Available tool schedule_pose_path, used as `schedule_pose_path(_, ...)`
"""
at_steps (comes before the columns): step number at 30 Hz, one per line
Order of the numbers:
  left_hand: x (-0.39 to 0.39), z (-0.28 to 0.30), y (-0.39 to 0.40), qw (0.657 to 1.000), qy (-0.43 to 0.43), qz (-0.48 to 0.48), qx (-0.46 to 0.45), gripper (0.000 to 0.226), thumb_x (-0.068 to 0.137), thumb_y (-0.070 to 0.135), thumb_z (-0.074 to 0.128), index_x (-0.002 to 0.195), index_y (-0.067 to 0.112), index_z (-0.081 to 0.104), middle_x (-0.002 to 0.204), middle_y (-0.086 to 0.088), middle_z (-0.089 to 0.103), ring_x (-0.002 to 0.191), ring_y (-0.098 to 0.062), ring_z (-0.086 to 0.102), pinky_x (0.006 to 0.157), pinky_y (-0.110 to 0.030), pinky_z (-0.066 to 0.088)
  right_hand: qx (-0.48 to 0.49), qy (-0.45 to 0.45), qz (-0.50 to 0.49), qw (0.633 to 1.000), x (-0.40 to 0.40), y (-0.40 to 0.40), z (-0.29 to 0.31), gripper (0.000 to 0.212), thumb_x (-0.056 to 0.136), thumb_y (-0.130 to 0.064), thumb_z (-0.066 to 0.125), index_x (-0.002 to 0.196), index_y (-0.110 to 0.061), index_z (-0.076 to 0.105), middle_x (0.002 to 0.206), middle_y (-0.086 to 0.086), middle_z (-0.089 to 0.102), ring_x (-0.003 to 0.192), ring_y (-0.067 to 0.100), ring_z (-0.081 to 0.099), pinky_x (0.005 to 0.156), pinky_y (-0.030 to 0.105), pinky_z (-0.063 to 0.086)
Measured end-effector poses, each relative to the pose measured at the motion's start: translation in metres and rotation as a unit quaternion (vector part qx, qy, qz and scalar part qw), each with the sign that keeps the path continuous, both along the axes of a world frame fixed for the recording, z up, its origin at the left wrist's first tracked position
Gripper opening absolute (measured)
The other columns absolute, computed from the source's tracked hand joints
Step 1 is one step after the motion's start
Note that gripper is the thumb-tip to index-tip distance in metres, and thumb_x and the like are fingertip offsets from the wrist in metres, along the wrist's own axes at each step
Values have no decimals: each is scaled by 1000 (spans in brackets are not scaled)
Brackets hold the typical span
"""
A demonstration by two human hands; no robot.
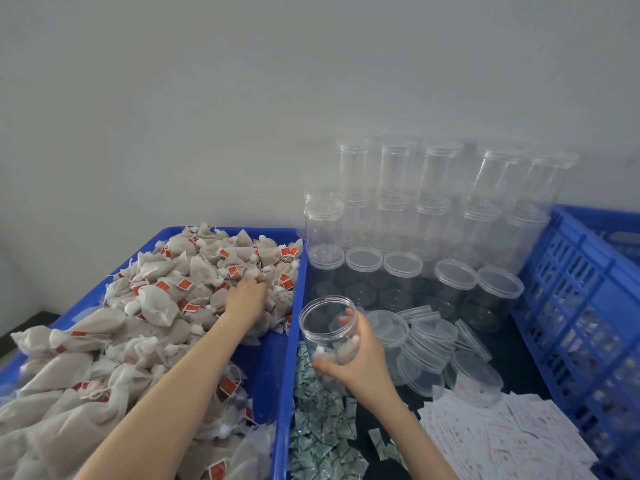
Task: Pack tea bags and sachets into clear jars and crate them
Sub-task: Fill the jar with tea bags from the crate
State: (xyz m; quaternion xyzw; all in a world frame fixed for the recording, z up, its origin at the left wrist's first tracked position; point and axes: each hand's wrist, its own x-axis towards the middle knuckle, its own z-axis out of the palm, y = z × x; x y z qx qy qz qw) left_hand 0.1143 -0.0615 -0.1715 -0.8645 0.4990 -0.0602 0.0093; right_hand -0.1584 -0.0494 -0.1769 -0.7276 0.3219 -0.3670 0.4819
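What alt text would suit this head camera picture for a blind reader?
A person's right hand holds an open clear plastic jar while the left hand reaches into beige mesh tea bags heaped in a blue plastic tray. Empty lidded clear jars stand stacked behind.

An open clear jar (pixel 327 336), tilted, holds a few tea bags; beige tea bags (pixel 194 285) heap in the blue tray (pixel 277 358); green sachets (pixel 322 427) lie beside its right wall.

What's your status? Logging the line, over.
Left hand grabbing tea bags in the blue tray. Right hand grips open jar, few bags inside. Nothing in the way.
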Motion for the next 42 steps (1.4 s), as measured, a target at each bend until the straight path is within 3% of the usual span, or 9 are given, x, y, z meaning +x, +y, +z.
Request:
schedule_pose_path(3, -3, -7, -1, 999, -11, 11, 33, 30, 94, 20, 50, 124, 18, 55, 127, -8, 57, 117, -28, 55, 91, -38, 45, 0, -4, -1, 1000, -2, 0, -1, 67, 69, -14, 87, 124, -24, 52, 104, -20, 65, 101, -11, 59, 77, 2, 44)
schedule_pose_path(11, -25, 0, -18, 999, 8, -32, -38, 32, 94, 21, 53, 127, 17, 54, 129, -7, 54, 116, -25, 53, 93, -38, 44, 4, 2, 4, 1000, -6, -1, 2, 75, 65, -25, 89, 129, -28, 49, 113, -18, 62, 106, -12, 56, 81, 1, 42)
schedule_pose_path(17, -31, 1, -18, 997, 44, 12, -56, 16, 92, 11, 53, 107, 14, 59, 110, -7, 64, 98, -24, 61, 80, -33, 48, -5, 10, 4, 1000, -9, 3, 6, 77, 57, -46, 83, 124, -38, 46, 113, -44, 51, 109, -17, 51, 83, -1, 38)
schedule_pose_path(20, -29, 9, -14, 991, 111, 14, -75, 11, 92, 18, 59, 103, 16, 58, 105, -6, 64, 93, -23, 62, 79, -33, 51, 1, 11, 3, 1000, -9, 1, 5, 76, 60, -37, 87, 126, -36, 48, 113, -31, 60, 108, -14, 54, 83, 1, 40)
schedule_pose_path(24, -23, 28, -5, 972, 191, -5, -139, 15, 93, 23, 59, 106, 15, 57, 102, -7, 65, 88, -18, 60, 80, -31, 51, 16, -5, 6, 1000, -5, 3, 2, 70, 66, -22, 89, 126, -29, 52, 111, -19, 64, 106, -10, 58, 81, 3, 43)
schedule_pose_path(29, -30, 75, 19, 938, 243, -61, -238, 17, 92, 20, 61, 108, 16, 58, 99, 1, 64, 85, -13, 59, 75, -24, 47, 17, 5, 17, 1000, 1, 13, 3, 68, 59, -43, 81, 118, -40, 47, 110, -43, 54, 105, -18, 53, 79, 0, 40)
schedule_pose_path(33, -51, 122, 46, 879, 348, -131, -299, 9, 89, 18, 65, 91, 24, 58, 86, 13, 65, 71, 1, 62, 66, -11, 44, 11, 7, 20, 1000, 8, 16, 3, 83, 53, -52, 79, 128, -38, 46, 118, -28, 58, 111, -15, 52, 83, 1, 40)
schedule_pose_path(36, -71, 144, 63, 856, 408, -193, -251, 10, 87, 20, 66, 91, 27, 61, 87, 9, 70, 74, -3, 66, 72, -18, 49, 9, 2, 19, 1000, 9, 16, 3, 86, 52, -51, 81, 130, -34, 47, 120, -24, 60, 111, -10, 55, 86, 5, 42)
schedule_pose_path(42, -104, 141, 68, 907, 325, -266, -34, 10, 85, 29, 70, 92, 30, 63, 94, 10, 70, 88, -1, 65, 83, -19, 51, -1, -27, 2, 1000, 5, 15, 3, 79, 60, -18, 89, 123, -40, 48, 115, -17, 65, 104, -6, 61, 80, 5, 44)
